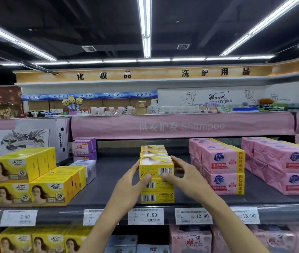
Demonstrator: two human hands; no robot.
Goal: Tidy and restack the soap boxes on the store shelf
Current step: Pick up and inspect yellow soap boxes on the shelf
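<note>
Store shelf (108, 179): 3-high stack of yellow soap boxes (157, 191), top box (156, 168) gripped by fingers (135, 167) of left hand (132, 181), right hand (183, 174); pink packs (221, 161) right.

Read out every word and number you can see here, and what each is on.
"化妆品": orange fascia, left.
"洗护用品": same fascia, right.
"Hand", next word partly hidden: white wall panel.
"洗发护发 Shampoo": pink banner.
"3.80", "6.90", "12.80", "13.90": price tags.
"超能", "四块特惠装": pink soap packs.
"立白": purple box.
Print on the yellow soap boxes: too small.
</note>
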